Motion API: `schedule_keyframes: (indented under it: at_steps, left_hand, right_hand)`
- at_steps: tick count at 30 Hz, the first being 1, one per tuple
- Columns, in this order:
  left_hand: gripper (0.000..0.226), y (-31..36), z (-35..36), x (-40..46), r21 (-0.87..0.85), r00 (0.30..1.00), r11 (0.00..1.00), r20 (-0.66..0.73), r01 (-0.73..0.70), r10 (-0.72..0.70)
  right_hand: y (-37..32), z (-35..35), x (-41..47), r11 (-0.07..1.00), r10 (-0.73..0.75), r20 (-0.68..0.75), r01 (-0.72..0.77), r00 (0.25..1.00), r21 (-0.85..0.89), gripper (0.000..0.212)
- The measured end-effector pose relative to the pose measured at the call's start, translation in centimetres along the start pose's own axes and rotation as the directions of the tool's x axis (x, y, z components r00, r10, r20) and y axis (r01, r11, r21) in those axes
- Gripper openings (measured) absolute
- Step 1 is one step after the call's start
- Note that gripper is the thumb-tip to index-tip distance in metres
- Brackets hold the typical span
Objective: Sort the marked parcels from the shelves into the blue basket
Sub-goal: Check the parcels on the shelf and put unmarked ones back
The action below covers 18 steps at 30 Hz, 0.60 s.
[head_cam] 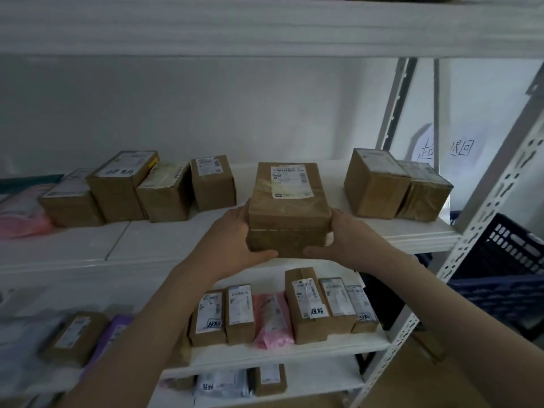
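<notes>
A brown cardboard parcel with a white shipping label on top is at the front of the middle shelf. My left hand grips its left side, thumb under the front edge. My right hand grips its right side the same way. The blue basket stands to the right, behind the slotted shelf post. Several more taped parcels stand along the shelf; one at the left bears handwritten black marks on its label.
On the lower shelf stand several boxes, some with handwritten marks, and a pink bag. A grey slotted post rises at the right. A paper sign with handwriting hangs on the wall. An upper shelf board overhangs.
</notes>
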<state>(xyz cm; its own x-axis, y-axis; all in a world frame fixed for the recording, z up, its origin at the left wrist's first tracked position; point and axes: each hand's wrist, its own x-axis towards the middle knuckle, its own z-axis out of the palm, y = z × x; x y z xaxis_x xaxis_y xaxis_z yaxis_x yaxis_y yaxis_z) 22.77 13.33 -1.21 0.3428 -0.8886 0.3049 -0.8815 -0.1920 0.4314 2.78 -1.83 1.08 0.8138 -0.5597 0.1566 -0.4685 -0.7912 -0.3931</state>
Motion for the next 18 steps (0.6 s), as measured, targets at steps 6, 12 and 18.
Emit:
schedule_keyframes:
  at_steps: [6, 12, 18]
  left_hand:
    - [0.108, 2.1, -0.7, -0.3, 0.217, 0.953, 0.972, -0.263, -0.091, 0.148]
    - [0.097, 3.8, -0.6, -0.5, 0.237, 0.81, 0.95, -0.503, -0.204, 0.3]
    - [0.102, 3.9, -0.2, 0.3, 0.182, 0.874, 0.972, -0.435, -0.148, 0.214]
  right_hand:
    - [1.3, -2.0, -1.0, 0.983, -0.169, -0.199, 0.149, 0.965, -0.111, 0.099]
    - [1.7, -3.7, -1.8, 0.958, -0.286, -0.356, 0.259, 0.889, -0.124, 0.099]
    - [2.5, -4.1, -0.6, 0.959, -0.273, -0.275, 0.237, 0.922, -0.159, 0.101]
